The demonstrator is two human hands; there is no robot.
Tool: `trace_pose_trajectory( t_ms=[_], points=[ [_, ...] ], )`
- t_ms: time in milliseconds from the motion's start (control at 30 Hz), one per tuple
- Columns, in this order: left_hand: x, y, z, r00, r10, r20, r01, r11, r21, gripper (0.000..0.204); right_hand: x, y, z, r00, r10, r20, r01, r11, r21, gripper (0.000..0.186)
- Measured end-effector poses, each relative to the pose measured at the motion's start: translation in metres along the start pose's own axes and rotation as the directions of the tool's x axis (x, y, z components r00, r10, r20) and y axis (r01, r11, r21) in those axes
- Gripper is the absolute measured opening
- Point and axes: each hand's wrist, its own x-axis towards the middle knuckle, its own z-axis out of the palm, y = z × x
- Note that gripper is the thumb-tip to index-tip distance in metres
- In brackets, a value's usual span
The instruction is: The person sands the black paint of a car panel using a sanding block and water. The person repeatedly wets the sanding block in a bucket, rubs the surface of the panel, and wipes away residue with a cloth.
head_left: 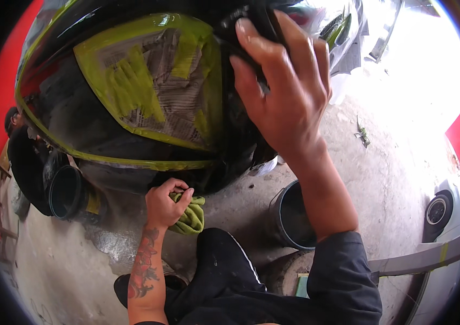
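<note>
A glossy black vehicle panel (241,130) fills the upper middle, edged with yellow-green tape (143,162) around a section covered with taped newspaper (170,97). My right hand (284,86), fingers bent, grips a dark object (251,21) against the panel's upper right; its exact kind is unclear. My left hand (165,201) holds a crumpled green cloth (191,219) at the panel's lower edge.
A person in black (18,168) is low down at the left, near a dark bucket (65,192). Another bucket (289,222) stands below my right forearm. A white car (446,249) is at the right, behind a long grey strip (403,264).
</note>
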Motion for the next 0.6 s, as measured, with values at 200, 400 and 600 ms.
trace_pose_trajectory(
  t_ms=[200,400,600],
  points=[
    [-0.001,0.001,-0.002,0.999,-0.031,0.004,0.031,1.000,0.002,0.018,0.006,-0.011,-0.006,0.996,-0.010,-0.088,0.010,1.000,0.004,0.043],
    [-0.001,0.000,0.000,0.999,-0.032,0.017,0.032,0.999,0.002,0.018,0.017,-0.003,-0.013,0.989,0.055,0.135,-0.058,0.998,0.020,0.039],
    [-0.001,0.001,0.000,1.000,-0.029,0.003,0.029,1.000,-0.007,0.018,0.012,-0.005,-0.016,0.998,0.066,-0.001,-0.066,0.994,0.082,0.043]
  ],
)
